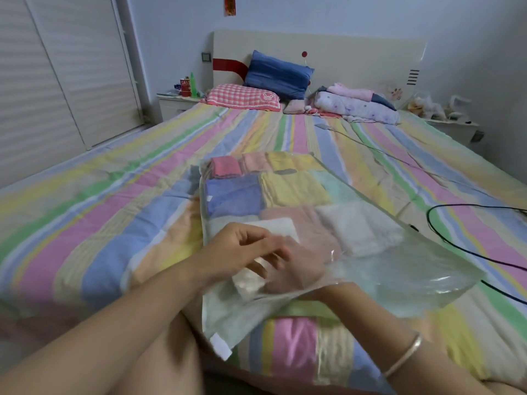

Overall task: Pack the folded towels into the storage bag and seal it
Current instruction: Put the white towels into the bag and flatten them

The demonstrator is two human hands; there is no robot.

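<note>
A clear storage bag point(427, 283) lies on the striped bed in front of me, its open mouth toward me. Several folded towels fill it: a blue towel point(231, 196), a yellow towel point(293, 188), a red towel point(225, 166), a white towel point(359, 226) and a pink towel point(291, 218). My right hand point(296, 269) is inside the bag's mouth, seen through the plastic, resting on a small cream towel point(248, 280). My left hand point(242, 252) lies on top of the plastic just above it, fingers curled and pinching the film.
A black cable point(445, 240) loops across the bed right of the bag. Pillows point(276, 75) and a bundle of clothes point(356, 104) sit by the headboard. A white slider tab point(221, 344) hangs at the bag's near left corner. Nightstands flank the bed.
</note>
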